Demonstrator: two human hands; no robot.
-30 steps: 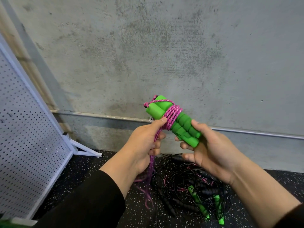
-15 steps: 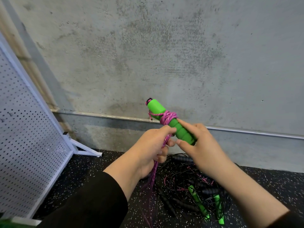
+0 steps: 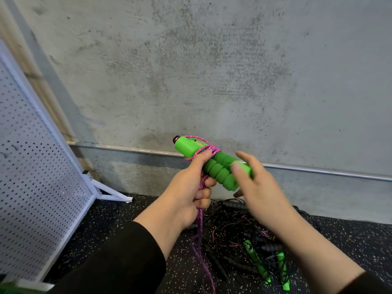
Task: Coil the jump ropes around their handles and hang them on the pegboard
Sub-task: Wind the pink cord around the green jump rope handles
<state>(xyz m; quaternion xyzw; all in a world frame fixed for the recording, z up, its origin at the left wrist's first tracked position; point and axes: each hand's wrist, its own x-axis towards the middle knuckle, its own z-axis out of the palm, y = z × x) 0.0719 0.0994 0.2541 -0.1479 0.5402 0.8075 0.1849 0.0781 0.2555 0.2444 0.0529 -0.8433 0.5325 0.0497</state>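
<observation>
At centre frame the left hand curls its fingers around the pink rope, thumb pressing the wraps on the paired green handles, which the right hand cradles with fingers loosely spread, above a tangled rope pile on the floor at 6 o'clock, the pegboard standing at 9 o'clock.

You hold bright green handles, ribbed foam, one with a black tip. The rope wound on them is magenta pink, flecked with paler and darker specks. Your sleeve is black. The pegboard is white, dotted with a regular grid of dark holes, in a white frame. The wall is mottled grey concrete. The floor is black, speckled white. The pile shows black cords, black handles, pink strands, and two more green handles.
</observation>
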